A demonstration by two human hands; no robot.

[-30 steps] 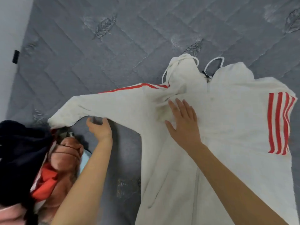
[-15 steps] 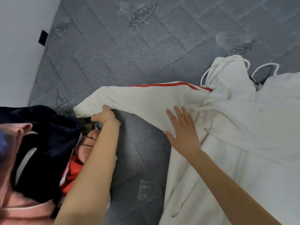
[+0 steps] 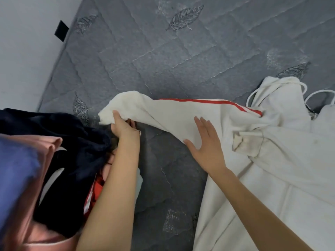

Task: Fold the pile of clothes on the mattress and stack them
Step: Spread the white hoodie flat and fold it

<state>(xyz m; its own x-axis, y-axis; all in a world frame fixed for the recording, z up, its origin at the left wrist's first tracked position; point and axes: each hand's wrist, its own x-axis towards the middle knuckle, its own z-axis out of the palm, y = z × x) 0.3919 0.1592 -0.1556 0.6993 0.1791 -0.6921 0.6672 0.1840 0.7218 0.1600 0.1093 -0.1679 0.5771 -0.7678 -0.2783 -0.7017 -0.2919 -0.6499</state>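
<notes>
A white hooded jacket (image 3: 282,160) with red stripes lies spread on the grey quilted mattress (image 3: 163,57), filling the right side. Its left sleeve (image 3: 168,115) stretches leftward. My left hand (image 3: 124,127) grips the cuff end of that sleeve, thumb on top and fingers underneath, lifting it slightly. My right hand (image 3: 204,144) lies flat with spread fingers on the sleeve near the shoulder. A pile of clothes (image 3: 59,160) in dark navy, pink, blue and red sits at the left, under my left forearm.
A pale wall (image 3: 27,51) borders the mattress at the left, with a small black tag (image 3: 61,30) at the mattress edge. The jacket's white drawstrings (image 3: 306,95) loop near the hood at the right. Bare grey mattress shows above and between my arms.
The view has swung left, so the jacket sits further right. My left hand slid along the sleeve to its cuff and lifted it. My right hand moved from the chest to the upper sleeve.
</notes>
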